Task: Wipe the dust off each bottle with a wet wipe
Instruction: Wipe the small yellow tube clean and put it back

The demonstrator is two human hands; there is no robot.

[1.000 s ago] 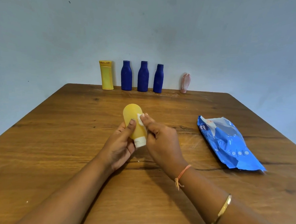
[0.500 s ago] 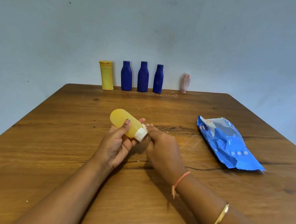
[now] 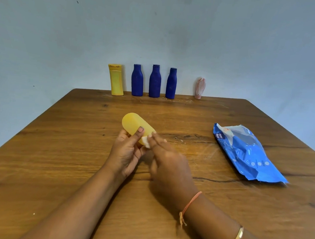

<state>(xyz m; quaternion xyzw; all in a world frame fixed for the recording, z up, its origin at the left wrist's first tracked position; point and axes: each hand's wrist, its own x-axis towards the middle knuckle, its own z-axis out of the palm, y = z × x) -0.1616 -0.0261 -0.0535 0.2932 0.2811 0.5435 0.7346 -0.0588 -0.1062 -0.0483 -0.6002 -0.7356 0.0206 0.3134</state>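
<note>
"Yellow bottle (image 3: pixel 134 124) has tipped over since a moment ago, hasn't it?"
"Yes. A second back it stood base up. Now it lies slanted above the surface (image 3: pixel 69 151), base pointing away. The left grip (image 3: pixel 126 150) holds it up, thumb across its side, fingers curled behind."
"And the wiping?"
"It has gone from the body down to the white cap end (image 3: pixel 145 142). The right grip (image 3: pixel 169 163) has its fingertips there, blurred. I can't tell whether it pinches the wet wipe or only presses it, white against white."
"So this one is nearly done?"
"I'd guess so; the cap looks like the last bit."
"The others?"
"A tall yellow bottle (image 3: pixel 116 79) and three dark blue bottles (image 3: pixel 155 81) stand capped at the far edge, near a small pink thing (image 3: pixel 200 87). All opaque, contents hidden."
"Wipes?"
"The blue wipe packet (image 3: pixel 246 153) lies flat to the right. What's left inside I can't see."
</note>
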